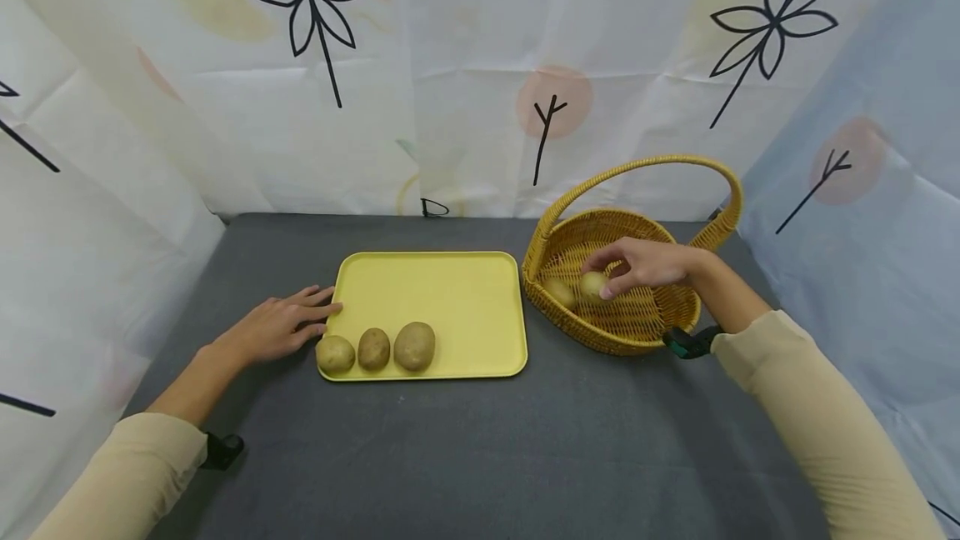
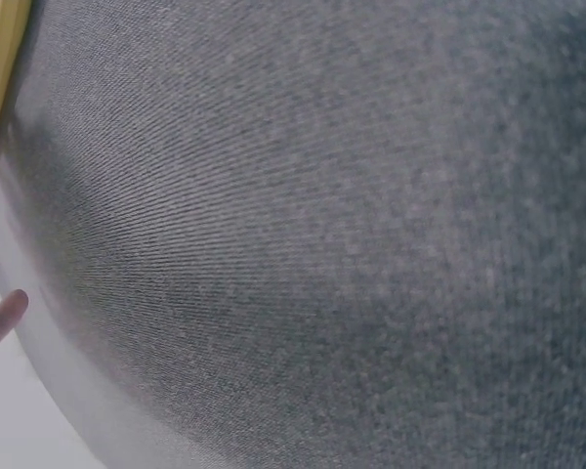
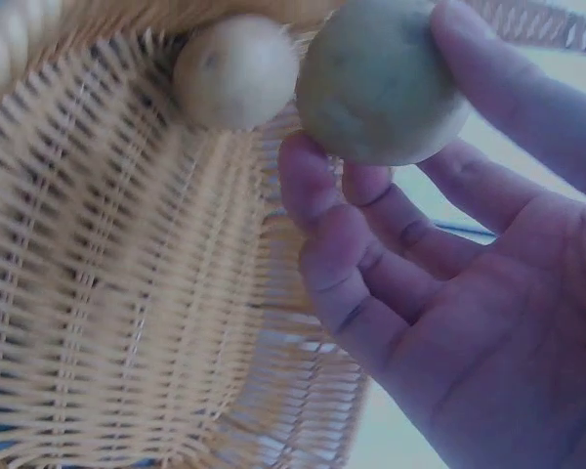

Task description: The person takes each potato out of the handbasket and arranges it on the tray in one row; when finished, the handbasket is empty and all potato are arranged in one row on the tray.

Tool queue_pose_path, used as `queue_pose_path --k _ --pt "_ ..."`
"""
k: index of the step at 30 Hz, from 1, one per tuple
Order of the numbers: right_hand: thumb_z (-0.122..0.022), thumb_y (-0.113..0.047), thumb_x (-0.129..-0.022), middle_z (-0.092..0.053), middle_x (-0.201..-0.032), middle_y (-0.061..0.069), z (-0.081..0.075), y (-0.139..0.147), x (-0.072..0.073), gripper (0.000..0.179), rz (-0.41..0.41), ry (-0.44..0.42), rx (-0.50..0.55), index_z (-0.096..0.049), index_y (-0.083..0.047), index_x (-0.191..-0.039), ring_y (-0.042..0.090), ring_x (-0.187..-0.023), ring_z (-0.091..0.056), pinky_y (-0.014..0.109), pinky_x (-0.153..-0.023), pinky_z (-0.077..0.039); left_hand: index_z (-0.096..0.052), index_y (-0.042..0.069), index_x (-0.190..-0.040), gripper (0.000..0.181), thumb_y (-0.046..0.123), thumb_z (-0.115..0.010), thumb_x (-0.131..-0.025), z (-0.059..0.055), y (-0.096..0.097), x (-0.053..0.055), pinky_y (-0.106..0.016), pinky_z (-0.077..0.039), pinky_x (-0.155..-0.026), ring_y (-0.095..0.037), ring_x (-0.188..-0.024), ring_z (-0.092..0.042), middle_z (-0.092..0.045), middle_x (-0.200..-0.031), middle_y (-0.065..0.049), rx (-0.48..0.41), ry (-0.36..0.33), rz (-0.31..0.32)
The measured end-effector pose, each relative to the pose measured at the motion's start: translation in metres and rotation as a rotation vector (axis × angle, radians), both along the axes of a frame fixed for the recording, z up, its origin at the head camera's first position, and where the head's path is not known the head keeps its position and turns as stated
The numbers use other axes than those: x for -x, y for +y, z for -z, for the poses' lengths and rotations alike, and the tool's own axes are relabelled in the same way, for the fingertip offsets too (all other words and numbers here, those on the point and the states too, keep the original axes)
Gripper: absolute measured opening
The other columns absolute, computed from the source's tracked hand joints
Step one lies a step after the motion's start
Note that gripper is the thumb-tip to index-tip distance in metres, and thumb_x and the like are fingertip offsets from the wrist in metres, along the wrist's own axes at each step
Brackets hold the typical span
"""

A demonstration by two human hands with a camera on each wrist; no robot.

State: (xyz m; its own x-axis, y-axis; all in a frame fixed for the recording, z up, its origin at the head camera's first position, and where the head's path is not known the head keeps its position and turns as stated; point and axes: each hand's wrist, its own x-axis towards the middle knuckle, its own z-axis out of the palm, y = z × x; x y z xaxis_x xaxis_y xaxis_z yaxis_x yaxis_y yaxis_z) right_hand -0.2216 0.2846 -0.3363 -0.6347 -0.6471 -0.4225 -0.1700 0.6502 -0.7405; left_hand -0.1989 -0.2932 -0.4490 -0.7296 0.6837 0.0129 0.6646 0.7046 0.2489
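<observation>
My right hand [image 1: 637,263] is over the wicker basket [image 1: 585,338], gripping a potato [image 1: 592,285] between thumb and fingers. In the right wrist view the held potato [image 3: 376,83] shows round and pale, with the thumb on one side and curled fingertips below. Another potato [image 1: 559,292] lies inside the basket at its left. My left hand [image 1: 281,325] rests at the left edge of the yellow tray [image 1: 450,298], fingers extended, fingertips at the rim. Along the tray's near edge sit three potatoes: a round one [image 1: 335,354], a smaller brown one [image 1: 373,348] and a larger one [image 1: 414,346].
The basket's tall arched handle [image 1: 652,162] rises above my right hand. Dark grey cloth [image 1: 480,448] covers the table. Printed white curtains [image 1: 465,140] stand behind the table and along both sides. A dark strap [image 1: 688,343] is at my right wrist.
</observation>
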Motion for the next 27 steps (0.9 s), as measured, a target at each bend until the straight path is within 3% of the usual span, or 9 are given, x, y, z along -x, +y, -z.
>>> queue_pose_path --k 8,16,20,27 --pt "-0.072 -0.016 -0.094 -0.063 -0.117 0.013 -0.005 -0.028 -0.016 0.047 -0.066 0.023 0.121 -0.057 0.003 -0.133 0.029 -0.097 -0.066 0.036 -0.081 -0.054 -0.062 0.009 -0.138 0.041 0.022 -0.065 -0.098 -0.002 0.001 -0.002 -0.047 -0.051 -0.074 -0.047 -0.133 -0.044 -0.048 -0.147 -0.023 -0.001 0.003 0.006" --pt "-0.073 -0.017 -0.093 -0.064 -0.114 0.009 0.0 -0.081 -0.035 0.046 -0.166 0.095 0.199 -0.058 0.005 -0.13 0.022 -0.092 -0.066 0.039 -0.081 -0.053 -0.062 0.01 -0.138 0.042 0.024 -0.065 -0.098 0.001 0.0 -0.002 -0.047 -0.051 -0.074 -0.046 -0.135 -0.043 -0.046 -0.149 -0.021 -0.001 -0.009 -0.011" --pt "-0.075 -0.015 -0.091 -0.064 -0.115 0.01 0.014 -0.108 -0.042 0.046 -0.151 0.123 0.253 -0.058 0.005 -0.129 0.022 -0.092 -0.065 0.042 -0.083 -0.053 -0.062 0.01 -0.138 0.042 0.024 -0.065 -0.099 0.001 0.0 -0.002 -0.047 -0.051 -0.074 -0.046 -0.135 -0.043 -0.046 -0.149 -0.021 -0.003 -0.008 -0.013" --pt "-0.078 -0.015 -0.088 -0.062 -0.109 0.011 0.052 -0.143 -0.05 0.043 -0.065 0.268 0.268 -0.061 0.004 -0.123 0.022 -0.092 -0.066 0.038 -0.086 -0.053 -0.061 0.01 -0.139 0.042 0.024 -0.064 -0.099 0.001 -0.001 -0.001 -0.055 -0.049 -0.085 -0.046 -0.136 -0.042 -0.046 -0.15 -0.021 0.003 -0.006 -0.022"
